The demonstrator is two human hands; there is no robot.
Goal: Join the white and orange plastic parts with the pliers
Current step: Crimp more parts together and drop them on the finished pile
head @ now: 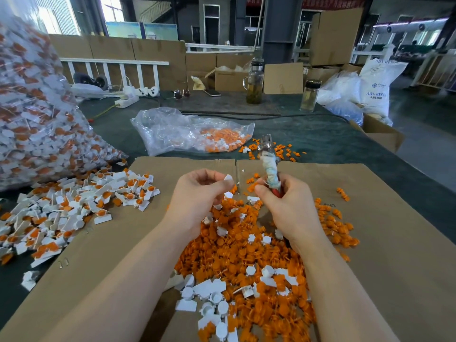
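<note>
The left hand [199, 193] pinches a white part [228, 178]; the right hand [286, 208] grips the pliers [270, 166], jaws up toward twelve o'clock, apparently holding nothing. This pair is not yet joined. Loose orange parts [246, 250] crowd six o'clock; a joined pile [74, 208] lies at nine, and a clear bag [187, 130] at twelve.

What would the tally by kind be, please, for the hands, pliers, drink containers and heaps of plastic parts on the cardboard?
Hands: 2, the left hand and right hand.
Pliers: 1, the pliers, held upright by the right hand.
Drink containers: 2, the glass jug and bottle.
Heaps: 2, the joined parts and loose orange parts.
Total: 7.
</note>
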